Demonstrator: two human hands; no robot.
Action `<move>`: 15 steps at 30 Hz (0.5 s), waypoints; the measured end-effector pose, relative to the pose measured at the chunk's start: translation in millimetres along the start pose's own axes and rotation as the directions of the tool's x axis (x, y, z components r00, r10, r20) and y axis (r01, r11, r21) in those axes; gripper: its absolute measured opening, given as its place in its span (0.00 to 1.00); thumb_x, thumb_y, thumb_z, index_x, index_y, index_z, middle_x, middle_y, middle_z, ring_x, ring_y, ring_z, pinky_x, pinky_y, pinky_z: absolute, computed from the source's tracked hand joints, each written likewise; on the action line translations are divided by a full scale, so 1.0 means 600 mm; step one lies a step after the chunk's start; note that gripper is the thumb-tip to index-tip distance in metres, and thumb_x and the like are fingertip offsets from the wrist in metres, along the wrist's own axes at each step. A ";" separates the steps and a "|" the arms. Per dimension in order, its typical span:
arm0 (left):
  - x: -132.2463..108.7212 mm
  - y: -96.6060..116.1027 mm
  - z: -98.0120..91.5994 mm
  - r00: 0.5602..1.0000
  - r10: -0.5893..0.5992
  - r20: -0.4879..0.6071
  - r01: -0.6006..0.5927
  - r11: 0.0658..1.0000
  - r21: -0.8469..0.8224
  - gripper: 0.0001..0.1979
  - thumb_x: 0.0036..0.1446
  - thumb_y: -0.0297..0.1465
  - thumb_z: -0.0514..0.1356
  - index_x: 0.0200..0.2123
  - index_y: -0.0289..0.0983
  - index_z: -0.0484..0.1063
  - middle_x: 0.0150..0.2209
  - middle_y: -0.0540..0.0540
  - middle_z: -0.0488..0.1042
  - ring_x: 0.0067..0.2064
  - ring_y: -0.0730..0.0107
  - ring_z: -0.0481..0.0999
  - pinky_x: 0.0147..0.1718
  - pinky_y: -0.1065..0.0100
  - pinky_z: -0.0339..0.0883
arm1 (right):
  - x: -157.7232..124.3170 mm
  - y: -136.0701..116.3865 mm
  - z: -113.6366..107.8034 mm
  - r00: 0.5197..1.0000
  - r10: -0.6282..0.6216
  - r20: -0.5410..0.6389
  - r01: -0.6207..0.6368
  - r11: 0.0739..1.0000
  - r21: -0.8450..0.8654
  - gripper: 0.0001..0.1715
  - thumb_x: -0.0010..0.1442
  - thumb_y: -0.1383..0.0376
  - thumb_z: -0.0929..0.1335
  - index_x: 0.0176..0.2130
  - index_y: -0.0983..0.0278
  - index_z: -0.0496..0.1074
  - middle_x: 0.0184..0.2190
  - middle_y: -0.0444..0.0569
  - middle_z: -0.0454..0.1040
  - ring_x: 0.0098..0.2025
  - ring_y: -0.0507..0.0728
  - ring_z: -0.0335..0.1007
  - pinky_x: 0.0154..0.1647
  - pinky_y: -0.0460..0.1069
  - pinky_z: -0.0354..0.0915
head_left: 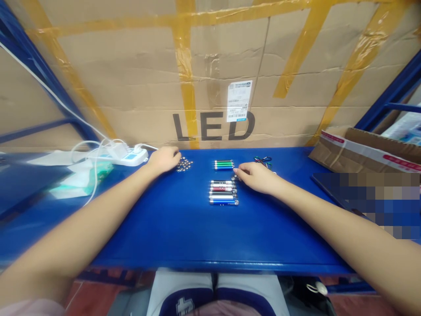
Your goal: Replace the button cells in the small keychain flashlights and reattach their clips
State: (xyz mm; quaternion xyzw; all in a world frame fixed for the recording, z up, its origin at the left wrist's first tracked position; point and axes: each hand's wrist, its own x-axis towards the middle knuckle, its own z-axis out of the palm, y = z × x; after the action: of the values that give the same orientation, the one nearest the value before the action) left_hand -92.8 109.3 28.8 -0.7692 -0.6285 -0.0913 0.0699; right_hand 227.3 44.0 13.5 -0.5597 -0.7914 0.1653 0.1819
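My left hand rests at the back left of the table, its fingers curled down at the edge of a cluster of small silver button cells. Whatever is between those fingers is hidden. My right hand is closed in a pinch by the right ends of the small pen-shaped metal tubes; what it pinches is too small to make out. A back group of tubes, green and blue, lies side by side. Nearer to me is a row of similar tubes in black, silver, red, white and blue.
Small coloured carabiner clips lie behind my right hand. A white power strip with cables stands at the back left. An open cardboard box is at the right. A large taped carton closes off the table's back.
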 end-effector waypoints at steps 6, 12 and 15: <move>-0.007 0.007 -0.008 0.986 0.166 -0.005 -0.166 0.985 0.057 0.16 0.64 0.37 0.50 0.43 0.37 0.75 0.48 0.37 0.75 0.52 0.49 0.73 0.52 0.54 0.65 | 0.005 0.004 0.004 1.000 0.007 -0.007 -0.007 0.999 -0.041 0.19 0.69 0.58 0.60 0.28 0.62 0.67 0.32 0.50 0.78 0.33 0.57 0.71 0.33 0.48 0.58; -0.026 0.071 -0.012 0.928 0.350 -0.124 -0.370 0.901 -0.227 0.18 0.66 0.42 0.53 0.49 0.38 0.75 0.47 0.41 0.76 0.48 0.58 0.75 0.50 0.59 0.68 | 0.005 0.000 0.008 0.999 0.017 -0.032 -0.019 0.996 -0.082 0.19 0.70 0.58 0.60 0.30 0.62 0.67 0.34 0.51 0.79 0.33 0.56 0.71 0.32 0.47 0.56; -0.044 0.124 -0.013 0.882 0.448 -0.145 -0.468 0.802 -0.372 0.15 0.65 0.40 0.55 0.47 0.39 0.77 0.45 0.44 0.77 0.46 0.62 0.75 0.47 0.62 0.68 | 0.002 -0.007 0.008 0.999 0.038 -0.039 -0.042 0.993 -0.111 0.18 0.70 0.58 0.61 0.32 0.62 0.69 0.36 0.52 0.80 0.34 0.57 0.72 0.32 0.48 0.56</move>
State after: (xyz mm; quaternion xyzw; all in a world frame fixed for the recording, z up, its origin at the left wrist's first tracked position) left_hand -25.4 67.6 30.9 -0.8934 -0.3906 -0.2160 -0.0517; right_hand 221.1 43.7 11.6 -0.5878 -0.7845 0.1139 0.1613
